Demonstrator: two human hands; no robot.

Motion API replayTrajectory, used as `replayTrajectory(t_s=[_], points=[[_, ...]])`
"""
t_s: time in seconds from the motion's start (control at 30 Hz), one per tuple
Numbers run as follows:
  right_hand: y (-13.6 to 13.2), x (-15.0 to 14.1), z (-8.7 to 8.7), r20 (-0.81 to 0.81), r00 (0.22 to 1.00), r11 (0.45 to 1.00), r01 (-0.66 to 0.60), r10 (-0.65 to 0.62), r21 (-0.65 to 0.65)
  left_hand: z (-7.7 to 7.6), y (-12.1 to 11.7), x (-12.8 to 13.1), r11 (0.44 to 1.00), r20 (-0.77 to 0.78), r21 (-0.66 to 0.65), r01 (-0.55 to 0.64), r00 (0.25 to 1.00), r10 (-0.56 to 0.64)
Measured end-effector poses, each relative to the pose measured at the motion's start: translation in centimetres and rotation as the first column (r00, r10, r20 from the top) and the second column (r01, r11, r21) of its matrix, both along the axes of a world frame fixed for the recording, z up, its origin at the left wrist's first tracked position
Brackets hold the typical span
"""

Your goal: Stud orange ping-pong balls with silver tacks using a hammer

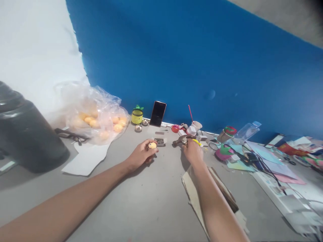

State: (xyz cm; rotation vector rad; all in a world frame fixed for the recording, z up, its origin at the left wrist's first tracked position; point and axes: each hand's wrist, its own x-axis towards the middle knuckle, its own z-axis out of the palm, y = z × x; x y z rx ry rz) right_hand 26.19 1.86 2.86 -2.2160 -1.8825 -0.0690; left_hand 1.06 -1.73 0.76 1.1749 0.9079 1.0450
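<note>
My left hand point(143, 153) is closed around a small round ball point(152, 146), yellow-orange with pale and dark marks, held just above the table. Right beside it lies a small dark open box point(159, 142) with tiny shiny pieces inside. My right hand point(193, 151) reaches down with curled fingers among small items; what the fingertips pinch is hidden. Against those fingers lie a dark brown tool-like object point(178, 140) and a yellow handle point(197, 142). Under my right forearm is a folded beige cloth point(193, 191).
A phone point(158, 114) leans on the blue wall beside a yellow pineapple-shaped pot point(137, 116). A bag of orange fruit point(98, 117) and a large dark bottle point(30, 134) stand left. At right are a paper cup point(196, 125), papers, cables and a power strip point(280, 198).
</note>
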Motion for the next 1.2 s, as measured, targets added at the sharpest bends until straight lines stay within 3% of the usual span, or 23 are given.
replayTrajectory(t_s=[0.1,0.23,0.3,0.4,0.47,0.53,0.6,0.7,0.8,0.9,1.0,1.1,1.2], points=[[0.3,0.0,-0.1,0.054,0.997,0.993,0.069,-0.063,-0.1,0.0,0.0,-0.1,1.0,-0.009,0.005,-0.002,1.0,0.002],[0.4,0.1,-0.5,0.097,0.994,0.993,0.052,-0.041,-0.11,-0.3,0.4,-0.1,0.999,0.099,-0.039,-0.007,0.995,0.011],[0.3,0.0,-0.6,0.081,0.996,0.998,0.033,-0.029,-0.055,-0.5,0.7,-0.2,0.994,0.211,-0.106,0.014,0.977,0.009],[-0.2,-0.9,-0.6,-0.033,0.994,0.978,-0.1,0.108,0.185,-0.7,1.0,-0.5,0.975,0.343,-0.209,0.079,0.939,-0.002],[-0.9,-2.4,-0.7,-0.167,0.924,0.898,-0.273,0.345,0.345,-0.7,1.0,-0.7,0.96,0.388,-0.245,0.134,0.921,-0.03],[-2.0,-4.4,-1.0,-0.27,0.752,0.774,-0.464,0.601,0.431,-0.5,0.9,-0.8,0.954,0.411,-0.233,0.189,0.908,-0.079],[-3.0,-6.3,-1.4,-0.307,0.616,0.684,-0.593,0.725,0.426,-0.3,0.6,-0.7,0.95,0.42,-0.191,0.247,0.895,-0.149],[-3.9,-7.9,-2.0,-0.385,0.573,0.69,-0.6,0.723,0.405,0.1,0.3,-0.6,0.935,0.397,-0.157,0.318,0.887,-0.235],[-3.9,-8.0,-2.3,-0.403,0.594,0.717,-0.559,0.696,0.416,0.0,0.2,-0.5,0.935,0.39,-0.169,0.311,0.893,-0.226],[-3.6,-7.7,-2.3,-0.324,0.678,0.743,-0.526,0.66,0.413,-0.3,0.2,-0.3,0.962,0.35,-0.151,0.229,0.922,-0.165],[-3.7,-7.6,-2.3,-0.244,0.733,0.755,-0.522,0.635,0.397,-0.6,0.0,0.1,0.992,0.197,-0.082,0.093,0.977,-0.075],[-3.8,-7.7,-2.3,-0.226,0.727,0.741,-0.535,0.649,0.406,-0.7,-0.2,0.3,1.0,0.077,0.01,0.005,0.997,-0.006],[-3.7,-7.5,-2.2,-0.295,0.681,0.732,-0.542,0.67,0.413,-0.6,-0.2,0.2,0.997,0.051,0.07,0.027,0.998,-0.03]])
